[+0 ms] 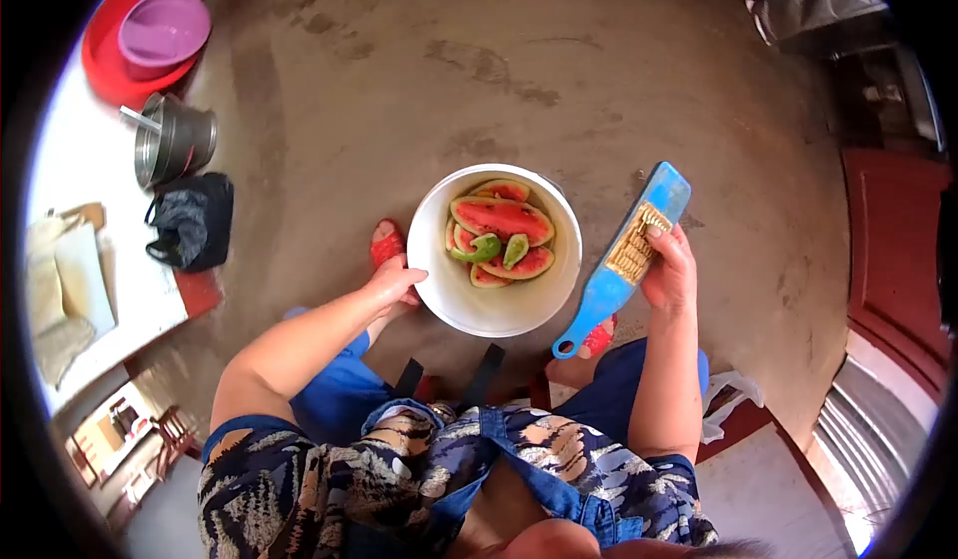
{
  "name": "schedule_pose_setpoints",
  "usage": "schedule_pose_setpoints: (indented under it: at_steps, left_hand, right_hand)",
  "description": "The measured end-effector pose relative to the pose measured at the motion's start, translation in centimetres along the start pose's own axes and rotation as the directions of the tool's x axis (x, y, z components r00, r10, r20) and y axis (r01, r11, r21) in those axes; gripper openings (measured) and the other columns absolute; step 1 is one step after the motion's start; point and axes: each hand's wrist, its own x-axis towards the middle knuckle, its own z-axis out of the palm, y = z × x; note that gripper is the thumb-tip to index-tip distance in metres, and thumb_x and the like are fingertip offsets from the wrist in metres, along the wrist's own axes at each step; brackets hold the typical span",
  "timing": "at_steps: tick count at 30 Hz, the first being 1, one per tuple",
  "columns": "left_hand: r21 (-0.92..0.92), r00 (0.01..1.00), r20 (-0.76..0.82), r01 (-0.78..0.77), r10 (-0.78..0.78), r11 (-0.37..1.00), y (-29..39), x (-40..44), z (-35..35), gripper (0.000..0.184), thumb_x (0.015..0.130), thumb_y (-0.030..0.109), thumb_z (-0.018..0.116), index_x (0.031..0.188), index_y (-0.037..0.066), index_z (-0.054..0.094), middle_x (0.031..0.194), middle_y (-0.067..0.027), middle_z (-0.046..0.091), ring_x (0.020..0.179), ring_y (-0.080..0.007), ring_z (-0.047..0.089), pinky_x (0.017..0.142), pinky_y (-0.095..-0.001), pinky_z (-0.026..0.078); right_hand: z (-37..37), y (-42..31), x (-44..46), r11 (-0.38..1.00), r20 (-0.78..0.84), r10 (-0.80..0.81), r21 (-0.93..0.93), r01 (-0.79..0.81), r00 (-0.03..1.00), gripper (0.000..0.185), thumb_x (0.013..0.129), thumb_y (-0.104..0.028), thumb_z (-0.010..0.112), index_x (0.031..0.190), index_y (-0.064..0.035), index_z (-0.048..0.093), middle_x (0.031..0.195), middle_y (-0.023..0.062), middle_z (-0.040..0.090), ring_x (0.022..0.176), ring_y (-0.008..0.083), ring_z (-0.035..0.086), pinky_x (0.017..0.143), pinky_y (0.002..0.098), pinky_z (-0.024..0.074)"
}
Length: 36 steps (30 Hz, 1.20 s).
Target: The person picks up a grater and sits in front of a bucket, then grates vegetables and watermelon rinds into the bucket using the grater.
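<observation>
Floor point(679, 90) of smudged brown spreads beneath a seated person point(399, 459) in a patterned top and blue legwear, as seen by an onlooker standing in the room. Along the left side runs a white-topped desk point(143, 304); on its far part sits a wide red basin point(100, 55), with a purple bowl inside it. Between the person's feet, a white bucket point(479, 311) stands open, its rim gripped at the left by the left hand point(396, 281), thumb over the edge. Nearer than the red basin on the desk are a metal pot point(193, 135) with a pale handle jutting from it and, beside that, a black bag point(195, 222). To the right of the bucket, the right hand point(671, 268) holds up a blue grater point(599, 297), slanted, handle end low and near, thumb on its gold-coloured ridged panel. Red-fleshed watermelon pieces point(499, 222) lie heaped inside the bucket toward its far side, rinds pale and green. Smallest are two green pieces point(483, 249) resting on top of them.
</observation>
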Motion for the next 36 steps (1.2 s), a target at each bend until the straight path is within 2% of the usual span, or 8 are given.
schedule_pose_setpoints:
  at_steps: [3, 7, 10, 13, 18, 21, 28, 36]
  left_hand:
    - [-0.180, 0.988, -0.111, 0.089, -0.111, 0.980, -2.4, -2.5, 0.7, 0.050, 0.075, 0.024, 0.061, 0.115, -0.001, 0.043, 0.107, -0.0154, 0.055, 0.097, -0.0248, 0.054, 0.080, -0.0377, 0.046]
    - [0.529, 0.591, -0.541, -0.314, 0.598, 0.788, -0.4, -7.7, 3.3, 0.050, 0.075, 0.018, 0.064, 0.118, 0.003, 0.044, 0.108, -0.0108, 0.056, 0.098, -0.0191, 0.054, 0.085, -0.0319, 0.042]
    - [0.052, 0.734, -0.151, -0.663, 0.662, 0.747, 0.9, -10.1, 5.3, 0.036, 0.081, 0.010, 0.058, 0.114, 0.003, 0.047, 0.096, -0.0040, 0.057, 0.083, -0.0077, 0.053, 0.073, -0.0236, 0.045]
    - [-0.159, 0.758, 0.254, -0.580, 0.601, 0.799, 2.5, -12.2, 7.7, 0.041, 0.083, 0.017, 0.056, 0.118, 0.000, 0.042, 0.103, -0.0104, 0.055, 0.094, -0.0152, 0.054, 0.079, -0.0297, 0.046]
    - [-0.498, 0.818, 0.355, -0.243, 0.451, 0.833, 2.2, -15.3, 6.2, 0.026, 0.084, 0.017, 0.054, 0.104, 0.002, 0.045, 0.077, -0.0104, 0.058, 0.062, -0.0164, 0.058, 0.053, -0.0303, 0.050]
    - [-0.448, 0.809, 0.135, -0.466, 0.573, 0.763, 3.4, -16.8, 4.4, 0.023, 0.084, 0.016, 0.053, 0.101, 0.003, 0.045, 0.073, -0.0090, 0.056, 0.054, -0.0135, 0.054, 0.046, -0.0268, 0.047]
    - [-0.005, 0.539, -0.169, -0.838, 0.825, 0.546, 4.3, -17.7, 2.9, 0.038, 0.083, 0.015, 0.053, 0.115, 0.001, 0.040, 0.079, -0.0067, 0.055, 0.065, -0.0118, 0.054, 0.056, -0.0252, 0.046]
    - [-0.186, 0.627, -0.119, -0.776, 0.770, 0.602, 4.9, -17.4, 3.3, 0.040, 0.086, 0.009, 0.050, 0.123, 0.004, 0.037, 0.089, -0.0009, 0.054, 0.073, -0.0067, 0.053, 0.060, -0.0202, 0.045]
  right_hand:
    - [1.0, -0.5, -0.5, 0.998, 0.007, 0.023, -0.062, -0.022, 1.000, 0.028, 0.077, -0.008, 0.056, 0.103, -0.0013, 0.050, 0.093, 0.0072, 0.059, 0.084, 0.0190, 0.059, 0.078, 0.0342, 0.0484]
    - [2.6, 1.1, -1.1, 0.986, 0.076, 0.081, -0.153, -0.069, 0.994, 0.030, 0.077, -0.007, 0.056, 0.106, -0.0022, 0.049, 0.098, 0.0074, 0.057, 0.089, 0.0199, 0.057, 0.082, 0.0366, 0.0467]
    - [8.0, 4.0, -3.0, 0.967, 0.073, 0.149, -0.222, -0.130, 0.986, 0.033, 0.076, -0.005, 0.058, 0.107, -0.0022, 0.048, 0.099, 0.0078, 0.057, 0.090, 0.0210, 0.056, 0.084, 0.0389, 0.0457]
    - [11.9, 7.5, -4.7, 0.977, 0.310, 0.191, -0.151, -0.150, 0.932, 0.038, 0.078, -0.006, 0.058, 0.114, -0.0029, 0.046, 0.107, 0.0111, 0.056, 0.098, 0.0245, 0.056, 0.087, 0.0422, 0.0456]
    - [15.6, 9.6, -6.0, 0.971, 0.381, 0.217, -0.179, -0.159, 0.899, 0.040, 0.083, -0.019, 0.056, 0.117, -0.0020, 0.044, 0.111, 0.0128, 0.055, 0.102, 0.0273, 0.054, 0.088, 0.0432, 0.0445]
    - [13.6, 9.8, -3.4, 0.950, 0.267, 0.276, -0.220, -0.220, 0.924, 0.037, 0.086, -0.031, 0.051, 0.110, -0.0035, 0.047, 0.103, 0.0113, 0.057, 0.088, 0.0217, 0.058, 0.073, 0.0355, 0.0497]
    - [1.7, 19.7, 4.8, 0.363, -0.473, 0.120, -0.798, -0.482, 0.873, 0.022, 0.073, -0.022, 0.065, 0.079, -0.0017, 0.063, 0.062, 0.0106, 0.060, 0.050, 0.0207, 0.059, 0.043, 0.0313, 0.0480]
    - [-0.9, 28.2, 9.3, -0.306, -0.353, -0.073, -0.882, -0.358, 0.933, 0.031, 0.079, -0.028, 0.055, 0.092, -0.0006, 0.063, 0.092, 0.0158, 0.063, 0.084, 0.0247, 0.062, 0.068, 0.0339, 0.0494]
